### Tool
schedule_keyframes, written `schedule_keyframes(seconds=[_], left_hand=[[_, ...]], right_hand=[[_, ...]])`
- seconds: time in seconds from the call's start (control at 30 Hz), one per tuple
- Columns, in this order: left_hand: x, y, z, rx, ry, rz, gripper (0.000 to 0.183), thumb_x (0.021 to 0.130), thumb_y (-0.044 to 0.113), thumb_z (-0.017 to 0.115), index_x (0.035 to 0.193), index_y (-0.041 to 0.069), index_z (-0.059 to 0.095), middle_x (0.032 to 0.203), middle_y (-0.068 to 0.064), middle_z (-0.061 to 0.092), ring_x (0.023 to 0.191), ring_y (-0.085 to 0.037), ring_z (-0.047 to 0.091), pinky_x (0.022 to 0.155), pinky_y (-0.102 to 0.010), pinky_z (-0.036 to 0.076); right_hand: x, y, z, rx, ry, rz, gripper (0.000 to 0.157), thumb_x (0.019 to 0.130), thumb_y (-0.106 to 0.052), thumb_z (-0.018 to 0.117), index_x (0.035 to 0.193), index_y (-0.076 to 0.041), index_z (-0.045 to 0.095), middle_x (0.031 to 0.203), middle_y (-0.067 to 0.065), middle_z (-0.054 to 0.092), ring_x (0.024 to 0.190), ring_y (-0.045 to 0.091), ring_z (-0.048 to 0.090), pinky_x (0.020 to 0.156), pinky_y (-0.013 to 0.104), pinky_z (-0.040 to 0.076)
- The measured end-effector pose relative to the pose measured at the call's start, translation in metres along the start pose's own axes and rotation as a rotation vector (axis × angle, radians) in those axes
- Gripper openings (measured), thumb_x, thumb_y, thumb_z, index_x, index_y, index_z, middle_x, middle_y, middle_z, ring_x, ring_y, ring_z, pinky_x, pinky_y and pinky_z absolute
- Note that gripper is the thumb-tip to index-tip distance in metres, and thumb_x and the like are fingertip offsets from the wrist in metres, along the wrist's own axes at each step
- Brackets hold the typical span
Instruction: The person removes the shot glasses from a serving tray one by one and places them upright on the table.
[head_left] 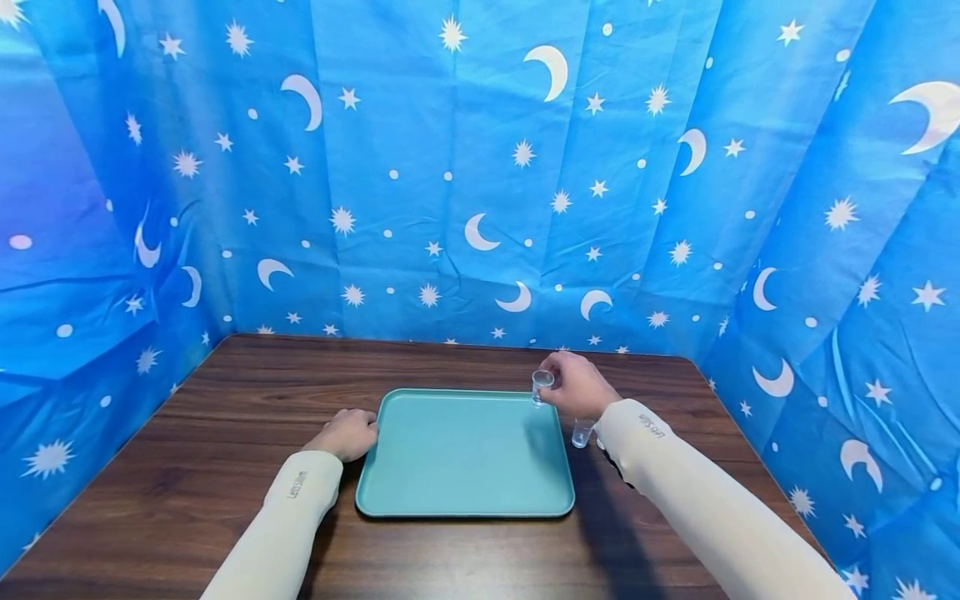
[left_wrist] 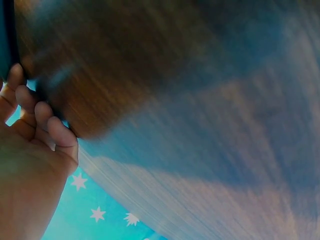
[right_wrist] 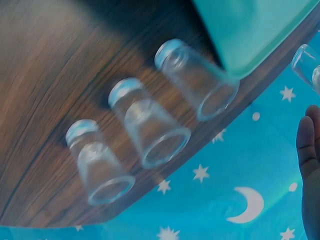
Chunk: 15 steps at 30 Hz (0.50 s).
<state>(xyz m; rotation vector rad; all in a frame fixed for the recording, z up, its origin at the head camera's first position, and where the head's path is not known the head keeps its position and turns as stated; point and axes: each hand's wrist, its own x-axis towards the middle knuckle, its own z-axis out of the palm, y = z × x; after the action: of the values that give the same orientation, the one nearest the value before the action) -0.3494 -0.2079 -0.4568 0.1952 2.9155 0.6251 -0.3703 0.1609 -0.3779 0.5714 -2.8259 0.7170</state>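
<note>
A teal tray [head_left: 465,454] lies flat on the wooden table. My left hand [head_left: 348,433] grips its left edge; in the left wrist view the curled fingers [left_wrist: 42,117] meet the dark rim, and the thumb's hold is partly hidden. Over the tray's far right corner, my right hand [head_left: 577,385] pinches a small clear shot glass [head_left: 542,385], held upright. Only part of that glass shows at the right border of the right wrist view. To the right of the tray stands another shot glass [head_left: 581,433], with my right sleeve covering what is behind it.
Three clear shot glasses stand in a row on the table beside the tray in the right wrist view: a near one [right_wrist: 197,80], a middle one [right_wrist: 150,122] and an end one [right_wrist: 100,162]. A blue curtain [head_left: 420,167] with moons and stars surrounds the table [head_left: 255,400].
</note>
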Motion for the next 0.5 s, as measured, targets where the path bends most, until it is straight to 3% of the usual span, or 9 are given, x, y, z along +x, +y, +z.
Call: schedule_keyframes(seconds=[0.5], left_hand=[[0.008,-0.004,0.002,0.023,-0.004,0.014,0.039,0.091,0.019,0.033,0.12,-0.002,0.048,0.118,-0.019,0.047,0.112,-0.041,0.033,0.086,-0.052,0.03]], right_hand=[[-0.021,0.031,-0.034,-0.069,0.023,0.04,0.027,0.072,-0.022,0.064,0.095,-0.011,0.057,0.083,0.0,0.054,0.069,0.011,0.051,0.062,0.03,0.043]])
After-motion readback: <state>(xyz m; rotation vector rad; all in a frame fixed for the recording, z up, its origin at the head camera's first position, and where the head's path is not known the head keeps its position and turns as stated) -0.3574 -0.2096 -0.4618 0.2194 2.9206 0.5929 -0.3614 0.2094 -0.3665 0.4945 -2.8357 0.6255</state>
